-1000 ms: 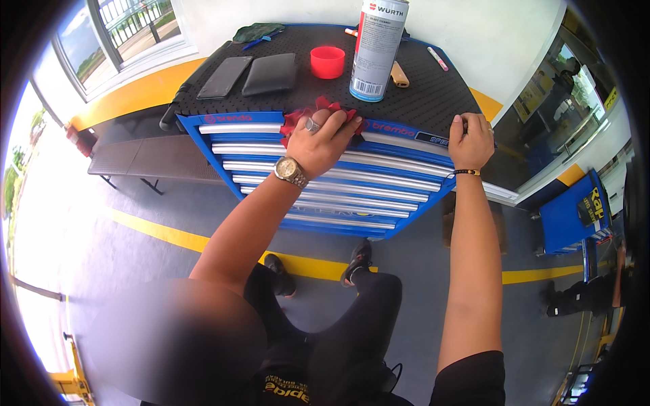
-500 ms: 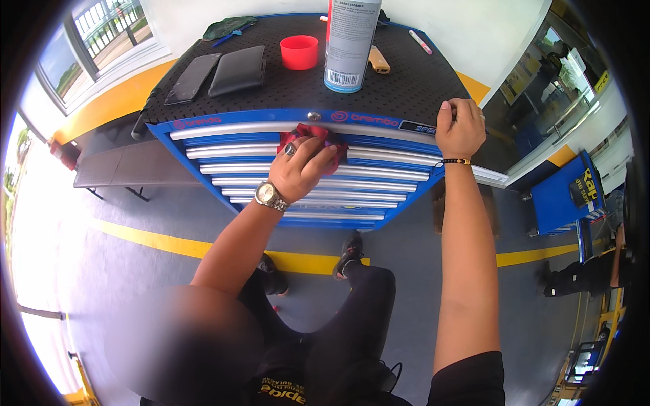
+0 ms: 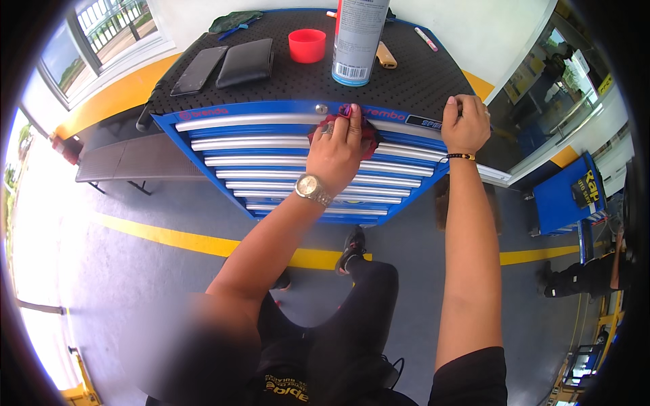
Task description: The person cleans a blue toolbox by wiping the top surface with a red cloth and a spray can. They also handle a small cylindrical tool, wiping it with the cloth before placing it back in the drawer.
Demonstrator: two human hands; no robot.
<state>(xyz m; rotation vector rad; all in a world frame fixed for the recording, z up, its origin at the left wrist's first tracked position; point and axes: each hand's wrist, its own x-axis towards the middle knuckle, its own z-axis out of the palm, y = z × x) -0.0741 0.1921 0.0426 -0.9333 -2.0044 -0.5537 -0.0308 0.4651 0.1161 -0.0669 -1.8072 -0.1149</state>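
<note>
With my left hand (image 3: 334, 154) I press a bunched red cloth (image 3: 369, 140) against the front of a blue tool cabinet (image 3: 237, 108). The cloth lies at the upper drawers, just below and right of the round lock (image 3: 321, 108), and its top reaches the blue strip above them. Part of it is hidden under my fingers. My right hand (image 3: 467, 125) rests on the cabinet's top right corner, its fingers curled over the edge. Silver drawer handles (image 3: 250, 143) run across the cabinet front below the black perforated top mat (image 3: 284, 81).
On the mat are a phone (image 3: 198, 71), a black wallet (image 3: 246, 62), a red cup-shaped ring (image 3: 307, 46), a spray can (image 3: 357, 44), a tan lighter-like object (image 3: 386, 55) and a marker (image 3: 426, 38). A bench (image 3: 135, 159) stands left, a blue cart (image 3: 565, 189) right. Another person (image 3: 586, 274) is far right.
My left hand has moved right and up with the red cloth, from the upper drawers to the strip beside the lock. My right hand stays on the corner. The view has shifted slightly.
</note>
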